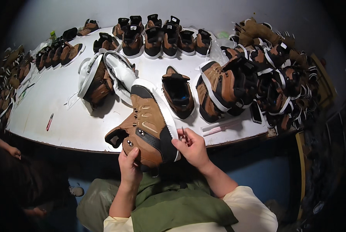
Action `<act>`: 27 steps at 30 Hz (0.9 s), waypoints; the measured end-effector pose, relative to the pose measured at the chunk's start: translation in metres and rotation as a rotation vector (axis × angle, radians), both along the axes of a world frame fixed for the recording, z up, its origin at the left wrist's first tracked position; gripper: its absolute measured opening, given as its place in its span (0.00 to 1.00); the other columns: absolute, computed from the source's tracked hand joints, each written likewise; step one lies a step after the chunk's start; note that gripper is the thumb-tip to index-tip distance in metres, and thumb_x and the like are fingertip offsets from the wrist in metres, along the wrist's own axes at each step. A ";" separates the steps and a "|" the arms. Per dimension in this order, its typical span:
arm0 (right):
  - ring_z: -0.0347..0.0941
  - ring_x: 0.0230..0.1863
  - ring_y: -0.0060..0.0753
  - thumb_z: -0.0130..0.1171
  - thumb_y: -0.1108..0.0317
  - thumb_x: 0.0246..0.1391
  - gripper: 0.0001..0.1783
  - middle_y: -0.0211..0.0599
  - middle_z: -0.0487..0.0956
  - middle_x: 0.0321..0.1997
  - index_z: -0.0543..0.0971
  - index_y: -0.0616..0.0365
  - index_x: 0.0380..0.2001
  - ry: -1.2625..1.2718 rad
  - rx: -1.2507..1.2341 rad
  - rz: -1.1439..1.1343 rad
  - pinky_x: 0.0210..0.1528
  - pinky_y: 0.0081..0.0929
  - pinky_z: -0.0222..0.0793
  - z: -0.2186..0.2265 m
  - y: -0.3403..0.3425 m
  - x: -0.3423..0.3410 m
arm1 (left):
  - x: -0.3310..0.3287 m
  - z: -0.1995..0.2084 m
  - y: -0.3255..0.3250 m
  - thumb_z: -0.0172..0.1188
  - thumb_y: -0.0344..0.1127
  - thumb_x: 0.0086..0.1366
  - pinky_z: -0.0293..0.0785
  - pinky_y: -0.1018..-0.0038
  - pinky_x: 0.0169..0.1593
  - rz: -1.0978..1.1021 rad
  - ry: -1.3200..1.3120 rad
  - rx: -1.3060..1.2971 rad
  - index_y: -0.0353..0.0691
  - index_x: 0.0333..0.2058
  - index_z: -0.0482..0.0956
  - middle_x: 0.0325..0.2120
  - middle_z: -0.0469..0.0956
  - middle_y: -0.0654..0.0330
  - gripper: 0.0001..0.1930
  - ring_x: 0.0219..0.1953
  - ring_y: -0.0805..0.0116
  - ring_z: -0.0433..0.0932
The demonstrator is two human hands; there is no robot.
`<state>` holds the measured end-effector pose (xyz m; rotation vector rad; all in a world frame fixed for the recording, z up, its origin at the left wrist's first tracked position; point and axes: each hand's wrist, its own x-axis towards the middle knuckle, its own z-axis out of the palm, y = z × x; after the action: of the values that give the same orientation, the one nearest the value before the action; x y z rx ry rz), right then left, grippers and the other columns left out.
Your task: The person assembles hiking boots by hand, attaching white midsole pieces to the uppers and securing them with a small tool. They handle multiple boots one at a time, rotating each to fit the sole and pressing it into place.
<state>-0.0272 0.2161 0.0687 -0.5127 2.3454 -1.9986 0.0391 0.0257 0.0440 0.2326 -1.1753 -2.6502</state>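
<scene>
A brown and black high-top shoe (149, 123) with a white sole is tilted on its side in front of me, toe pointing away and sole turned to the right. My left hand (130, 164) grips it by the ankle collar, thumb on the brown upper. Close against the white sole near the heel, my right hand (191, 147) has its thumb and fingers pinched together. A thin dark tip shows at those fingers, too small to name. Just beyond stands another brown shoe (177, 92) with a black lining.
White-lined shoes (97, 79) lie left of centre, and stacked brown shoes (229, 85) stand to the right. Rows of shoes (153, 36) line the white table's (64, 112) back. A small red-handled tool (49, 122), a pink-and-white tube (219, 127) and a phone (256, 112) lie near the front. Another person's hand (14, 152) is at left.
</scene>
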 end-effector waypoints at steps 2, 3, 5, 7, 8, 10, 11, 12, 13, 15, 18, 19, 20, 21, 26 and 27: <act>0.62 0.27 0.11 0.64 0.71 0.54 0.10 0.21 0.72 0.29 0.77 0.65 0.36 -0.168 -0.060 0.065 0.29 0.17 0.62 0.004 -0.002 -0.010 | -0.002 -0.009 -0.001 0.57 0.36 0.63 0.72 0.73 0.49 -0.044 -0.022 -0.007 0.32 0.53 0.69 0.45 0.77 0.57 0.22 0.45 0.68 0.77; 0.62 0.28 0.10 0.64 0.71 0.54 0.10 0.20 0.72 0.30 0.77 0.65 0.37 -0.252 -0.091 0.098 0.31 0.16 0.63 0.006 -0.003 -0.014 | -0.003 -0.014 -0.001 0.57 0.36 0.63 0.72 0.73 0.49 -0.065 -0.033 -0.010 0.32 0.53 0.69 0.45 0.77 0.57 0.22 0.45 0.68 0.77; 0.63 0.31 0.09 0.62 0.73 0.55 0.09 0.19 0.72 0.31 0.76 0.65 0.37 -0.319 -0.245 0.100 0.35 0.14 0.63 0.000 -0.013 -0.018 | -0.008 -0.028 0.000 0.60 0.37 0.63 0.71 0.75 0.47 -0.060 -0.094 -0.071 0.32 0.53 0.69 0.42 0.77 0.59 0.22 0.42 0.71 0.76; 0.64 0.32 0.10 0.61 0.73 0.56 0.09 0.20 0.73 0.32 0.75 0.66 0.38 -0.385 -0.294 0.102 0.36 0.14 0.63 -0.031 -0.006 -0.033 | -0.012 -0.052 -0.010 0.61 0.38 0.63 0.71 0.77 0.44 -0.135 -0.185 -0.222 0.32 0.51 0.70 0.41 0.78 0.61 0.22 0.39 0.73 0.75; 0.71 0.37 0.13 0.60 0.74 0.56 0.14 0.26 0.78 0.39 0.75 0.67 0.45 -0.405 -0.267 0.131 0.42 0.16 0.68 -0.039 -0.003 -0.037 | -0.014 -0.054 -0.006 0.63 0.36 0.62 0.71 0.79 0.36 -0.070 -0.180 -0.330 0.33 0.43 0.75 0.33 0.78 0.63 0.15 0.31 0.76 0.73; 0.70 0.38 0.13 0.60 0.74 0.56 0.14 0.26 0.78 0.39 0.75 0.67 0.45 -0.372 -0.257 0.122 0.42 0.16 0.68 -0.049 0.001 -0.039 | -0.006 -0.057 -0.016 0.65 0.34 0.60 0.70 0.78 0.31 0.024 -0.268 -0.744 0.33 0.36 0.76 0.28 0.78 0.62 0.11 0.27 0.76 0.72; 0.70 0.38 0.13 0.60 0.74 0.56 0.14 0.26 0.77 0.39 0.75 0.67 0.45 -0.355 -0.255 0.114 0.42 0.16 0.68 -0.049 0.000 -0.038 | -0.001 -0.056 -0.020 0.66 0.33 0.59 0.69 0.78 0.29 0.068 -0.311 -0.954 0.33 0.32 0.77 0.26 0.77 0.61 0.09 0.25 0.76 0.72; 0.68 0.36 0.12 0.60 0.74 0.56 0.13 0.24 0.76 0.37 0.75 0.67 0.43 -0.350 -0.241 0.114 0.41 0.16 0.67 -0.048 -0.001 -0.037 | 0.000 -0.051 -0.020 0.69 0.30 0.56 0.69 0.78 0.28 0.277 -0.274 -1.088 0.33 0.27 0.76 0.22 0.75 0.58 0.09 0.23 0.75 0.72; 0.66 0.35 0.11 0.60 0.73 0.56 0.11 0.22 0.75 0.35 0.75 0.66 0.41 -0.345 -0.228 0.112 0.39 0.16 0.65 -0.044 -0.002 -0.038 | 0.000 -0.049 -0.024 0.69 0.27 0.54 0.69 0.78 0.28 0.372 -0.180 -1.157 0.33 0.28 0.76 0.22 0.75 0.57 0.08 0.23 0.71 0.73; 0.64 0.33 0.10 0.60 0.73 0.56 0.10 0.20 0.73 0.33 0.75 0.66 0.40 -0.346 -0.215 0.103 0.38 0.15 0.64 -0.042 -0.002 -0.037 | -0.010 -0.020 -0.019 0.67 0.23 0.54 0.70 0.75 0.27 0.384 0.087 -1.234 0.33 0.30 0.77 0.24 0.75 0.56 0.07 0.24 0.67 0.74; 0.66 0.36 0.11 0.60 0.73 0.57 0.12 0.22 0.75 0.36 0.75 0.65 0.42 -0.367 -0.210 0.119 0.40 0.16 0.65 -0.042 -0.002 -0.036 | -0.032 0.003 0.000 0.65 0.22 0.56 0.73 0.78 0.31 0.289 0.316 -1.313 0.32 0.36 0.79 0.30 0.75 0.57 0.09 0.27 0.71 0.76; 0.68 0.37 0.12 0.60 0.73 0.57 0.13 0.23 0.76 0.37 0.75 0.66 0.44 -0.375 -0.192 0.127 0.42 0.16 0.66 -0.046 0.000 -0.036 | -0.040 0.005 0.005 0.65 0.23 0.55 0.73 0.75 0.31 0.232 0.327 -1.319 0.33 0.37 0.79 0.30 0.76 0.56 0.10 0.28 0.66 0.77; 0.70 0.39 0.13 0.60 0.73 0.57 0.15 0.25 0.77 0.39 0.75 0.66 0.46 -0.382 -0.176 0.133 0.44 0.17 0.67 -0.046 0.002 -0.036 | -0.048 0.004 0.009 0.66 0.23 0.54 0.74 0.73 0.32 0.206 0.332 -1.359 0.33 0.36 0.79 0.30 0.76 0.55 0.10 0.30 0.62 0.78; 0.68 0.37 0.12 0.60 0.73 0.57 0.13 0.24 0.76 0.38 0.75 0.66 0.45 -0.365 -0.192 0.120 0.42 0.16 0.66 -0.045 0.001 -0.035 | -0.054 0.003 0.012 0.66 0.23 0.53 0.74 0.71 0.34 0.180 0.336 -1.399 0.34 0.36 0.79 0.30 0.77 0.55 0.10 0.31 0.59 0.78; 0.67 0.37 0.11 0.61 0.71 0.57 0.13 0.23 0.76 0.37 0.76 0.65 0.44 -0.343 -0.141 0.110 0.42 0.16 0.66 -0.047 0.004 -0.031 | -0.058 0.001 0.020 0.66 0.24 0.51 0.73 0.67 0.37 0.241 0.267 -1.492 0.35 0.33 0.79 0.30 0.77 0.55 0.09 0.34 0.55 0.77; 0.68 0.38 0.12 0.62 0.71 0.57 0.15 0.23 0.77 0.38 0.76 0.65 0.45 -0.343 -0.108 0.120 0.43 0.16 0.67 -0.049 0.006 -0.032 | -0.056 0.001 0.019 0.66 0.24 0.51 0.73 0.67 0.37 0.273 0.258 -1.519 0.36 0.33 0.79 0.29 0.76 0.55 0.09 0.34 0.55 0.77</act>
<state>-0.0590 0.2223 0.0201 -0.2772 1.9687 -1.9821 -0.0166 0.0446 0.0448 -0.2108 -2.3442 -0.9640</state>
